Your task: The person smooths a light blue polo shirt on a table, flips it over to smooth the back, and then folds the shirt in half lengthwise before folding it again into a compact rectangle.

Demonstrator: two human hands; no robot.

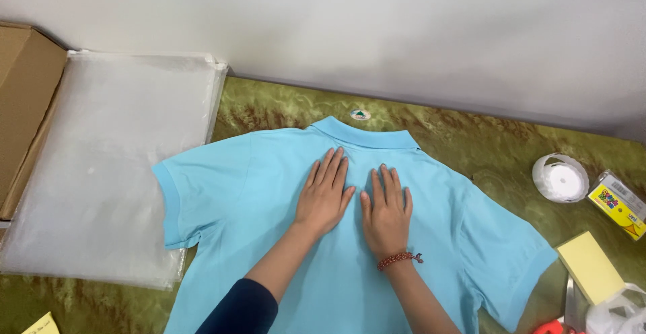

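Observation:
A light blue polo shirt lies flat, back side up, on a green marbled table, collar toward the far wall. My left hand rests flat on the upper back of the shirt, fingers together and pointing at the collar. My right hand lies flat just beside it, thumbs almost touching; a red beaded bracelet sits on that wrist. Neither hand grips the fabric.
A stack of clear plastic bags lies at the left, partly under the shirt's sleeve. A cardboard box stands at far left. At the right are a white tape roll, a small yellow packet and a yellow pad.

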